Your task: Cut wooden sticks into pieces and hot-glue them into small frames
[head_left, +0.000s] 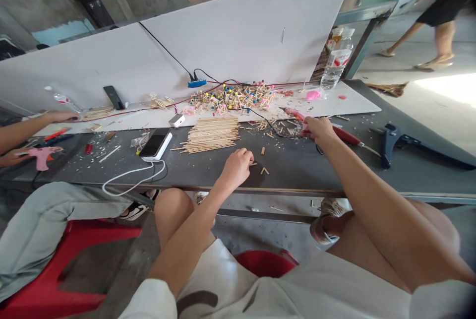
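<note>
My left hand (239, 164) is closed on a small wooden stick piece (253, 164), just above the dark tabletop near its front edge. Close beside it lie a short wooden peg (263, 151) and a small V-shaped stick piece (265, 171). Farther right, my right hand (318, 129) is wrapped round a pink glue gun (293, 112), whose nozzle points left. A row of long thin sticks (211, 135) lies behind my left hand. Behind it is a heap of stick pieces with coloured balls (238, 96).
At the right lie red-handled pliers (347, 136) and a blue-handled saw (390, 145). A bottle (336, 63) stands behind. A phone on a white power bank (156, 144) lies left, with a looped cable. A co-worker's hands and another pink glue gun (42, 157) are far left.
</note>
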Tool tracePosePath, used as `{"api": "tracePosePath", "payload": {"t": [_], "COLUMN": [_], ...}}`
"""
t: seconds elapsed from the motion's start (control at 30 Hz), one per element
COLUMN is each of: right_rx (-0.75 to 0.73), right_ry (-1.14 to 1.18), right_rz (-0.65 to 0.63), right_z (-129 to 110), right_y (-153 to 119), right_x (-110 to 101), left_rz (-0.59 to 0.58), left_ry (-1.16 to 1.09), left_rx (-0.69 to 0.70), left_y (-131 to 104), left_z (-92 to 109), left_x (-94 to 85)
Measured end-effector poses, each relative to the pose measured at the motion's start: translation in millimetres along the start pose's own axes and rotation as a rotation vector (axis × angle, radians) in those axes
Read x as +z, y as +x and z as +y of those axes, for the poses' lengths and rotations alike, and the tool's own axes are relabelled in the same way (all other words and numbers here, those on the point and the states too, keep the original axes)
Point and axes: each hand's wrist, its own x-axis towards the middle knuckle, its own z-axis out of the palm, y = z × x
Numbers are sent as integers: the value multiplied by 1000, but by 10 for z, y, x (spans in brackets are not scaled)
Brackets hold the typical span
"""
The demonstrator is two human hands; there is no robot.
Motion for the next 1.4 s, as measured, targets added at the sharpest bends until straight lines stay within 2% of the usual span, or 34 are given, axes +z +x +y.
{"api": "tracePosePath", "payload": {"t": [0.13, 0.27, 0.4, 0.47, 0.57, 0.63, 0.7, 0.87, 0.93, 1.07, 1.23, 1.4], "right_rx": [109, 193, 280, 358, 379, 378, 359, 222, 143, 7, -117, -142], "right_ry": [202, 341, 404, 515, 718, 764, 738, 529, 448, 329, 234, 153], "right_rz": [-14, -152, -335, -490, -714, -787, -779, -514, -473, -503, -582, -636], "right_z": [-167, -321, -446, -496, -536, -536, -517, -441, -419, -385, -315, -253], "right_y": [-159, -411, -725, -885, -1082, -1163, -1200, -1227, -1260, -1379, -1533, -1606], "right_x": [65, 69, -8, -62, -141, -179, -194, -139, -103, -27, 83, 157], "left_rz": [45, 81, 115, 139, 158, 156, 149, 150, 142, 110, 103, 127], "left_ry": [-51, -128, -245, -298, -375, -418, -442, -592, -686, -814, -838, -813], "left_rx": [-59, -104, -135, -129, -133, -139, -132, -134, -143, -163, -165, -146], "left_y": [-12, -32, -39, -39, -42, -50, -61, -86, -92, -99, -104, -112], "left_z": [32, 81, 126, 142, 170, 196, 229, 317, 343, 369, 379, 402], "left_x": [-57, -135, -180, -179, -160, -144, -132, -112, -102, -71, -39, -73]}}
